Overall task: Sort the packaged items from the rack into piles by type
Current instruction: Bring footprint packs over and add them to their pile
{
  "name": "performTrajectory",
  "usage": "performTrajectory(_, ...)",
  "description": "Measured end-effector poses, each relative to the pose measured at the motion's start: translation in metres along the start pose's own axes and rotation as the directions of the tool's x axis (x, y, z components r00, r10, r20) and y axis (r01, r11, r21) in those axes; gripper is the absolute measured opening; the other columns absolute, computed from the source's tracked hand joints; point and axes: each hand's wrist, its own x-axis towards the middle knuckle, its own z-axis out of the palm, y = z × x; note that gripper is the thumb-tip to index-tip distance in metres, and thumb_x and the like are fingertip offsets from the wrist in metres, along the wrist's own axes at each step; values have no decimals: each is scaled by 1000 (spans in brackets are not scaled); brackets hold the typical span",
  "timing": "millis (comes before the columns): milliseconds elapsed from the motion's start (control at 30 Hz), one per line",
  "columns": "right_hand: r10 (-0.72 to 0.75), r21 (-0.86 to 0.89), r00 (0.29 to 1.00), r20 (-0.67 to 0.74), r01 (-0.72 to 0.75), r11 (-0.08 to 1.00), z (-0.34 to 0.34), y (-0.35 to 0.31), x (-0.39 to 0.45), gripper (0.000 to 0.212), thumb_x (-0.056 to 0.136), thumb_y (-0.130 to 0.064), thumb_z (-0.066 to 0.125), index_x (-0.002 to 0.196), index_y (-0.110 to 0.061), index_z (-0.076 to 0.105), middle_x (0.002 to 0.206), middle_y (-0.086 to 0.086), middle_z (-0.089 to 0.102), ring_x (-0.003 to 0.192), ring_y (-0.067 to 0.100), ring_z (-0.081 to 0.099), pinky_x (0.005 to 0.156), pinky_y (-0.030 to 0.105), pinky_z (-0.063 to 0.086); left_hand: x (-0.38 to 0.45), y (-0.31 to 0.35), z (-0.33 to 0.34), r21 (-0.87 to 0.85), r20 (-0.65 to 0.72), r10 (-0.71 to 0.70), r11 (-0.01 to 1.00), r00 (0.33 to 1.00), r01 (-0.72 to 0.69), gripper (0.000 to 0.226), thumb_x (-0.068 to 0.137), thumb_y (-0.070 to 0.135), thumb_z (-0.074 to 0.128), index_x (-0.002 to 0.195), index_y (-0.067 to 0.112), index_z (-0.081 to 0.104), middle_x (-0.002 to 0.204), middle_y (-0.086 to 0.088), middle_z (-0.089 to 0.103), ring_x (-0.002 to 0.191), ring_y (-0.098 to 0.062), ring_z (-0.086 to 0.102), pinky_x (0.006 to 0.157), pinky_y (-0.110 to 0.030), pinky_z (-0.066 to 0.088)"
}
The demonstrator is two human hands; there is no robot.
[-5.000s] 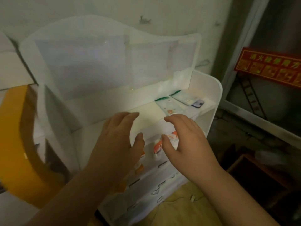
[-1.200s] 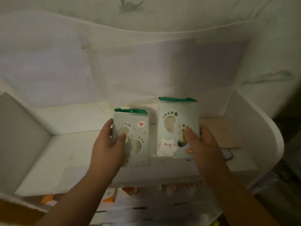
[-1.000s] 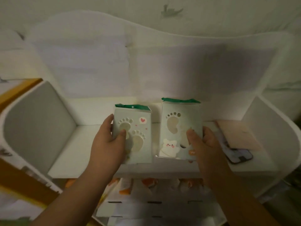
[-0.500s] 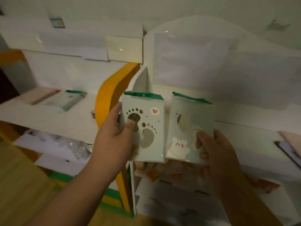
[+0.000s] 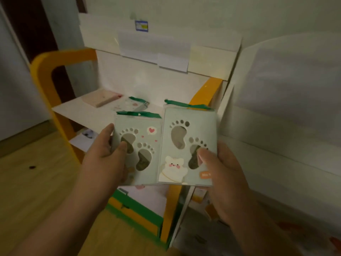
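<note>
My left hand (image 5: 105, 159) grips a pale green packet with footprint cut-outs and a pink heart (image 5: 142, 145), thumb across its front. My right hand (image 5: 221, 172) grips a taller green packet with footprints and a white bear (image 5: 186, 141). Both packets have green top strips and are held upright, side by side and slightly overlapping, in front of the orange-framed rack (image 5: 44, 74). On that rack's top shelf (image 5: 83, 111) lies a similar green-topped packet (image 5: 132, 105) beside a pink flat pack (image 5: 102, 97).
The white rack (image 5: 287, 100) stands at the right, touching the orange one. Lower shelves hold blurred packets. Paper sheets hang on the orange rack's back panel (image 5: 153, 50). Wooden floor (image 5: 36, 174) lies at the lower left, with a dark doorway at the upper left.
My view has swung left from the white rack toward the orange-framed rack. Both hands have carried the two footprint packets along, still held side by side.
</note>
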Motion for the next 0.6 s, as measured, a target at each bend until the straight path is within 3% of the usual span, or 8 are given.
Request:
performTrajectory(100, -7, 16, 998, 68, 5, 1000, 36, 6, 25, 15, 93, -27, 62, 108, -28, 66, 93, -8, 76, 84, 13, 73, 63, 25, 55, 27, -6, -22, -39, -50, -51, 998, 997, 49, 54, 98, 27, 51, 145, 44, 30, 140, 11, 45, 108, -21, 59, 80, -47, 57)
performTrajectory(167, -7, 54, 995, 99, 1, 999, 58, 11, 45, 18, 97, -20, 58, 109, -30, 66, 98, -9, 77, 85, 12, 74, 63, 23, 56, 48, -10, -32, -39, -79, -51, 998, 996, 49, 53, 98, 26, 51, 144, 45, 31, 137, 11, 48, 106, -21, 61, 75, -45, 59)
performTrajectory(233, 5, 91, 993, 119, -16, 996, 77, 17, 69, 21, 97, -15, 56, 107, -31, 67, 96, -11, 78, 86, 10, 75, 65, 26, 58, 73, -14, -41, -30, -114, -47, 999, 992, 44, 53, 98, 24, 51, 143, 45, 32, 133, 11, 53, 101, -20, 65, 70, -43, 60)
performTrajectory(400, 46, 145, 995, 86, -58, 988, 121, 30, 123, 23, 97, -18, 57, 111, -33, 66, 102, -6, 77, 88, 17, 75, 73, 40, 61, 134, -17, -55, -11, -139, -22, 1000, 990, 21, 52, 99, 21, 51, 142, 44, 35, 129, 10, 60, 102, -20, 66, 74, -44, 59)
performTrajectory(600, 75, 146, 997, 31, -78, 986, 150, 40, 163, 19, 98, -19, 56, 106, -34, 63, 81, -25, 74, 73, -5, 71, 49, 12, 51, 199, -23, -58, 20, -75, 27, 999, 997, -26, 48, 99, 21, 49, 136, 49, 40, 122, 15, 64, 102, -19, 68, 71, -47, 60)
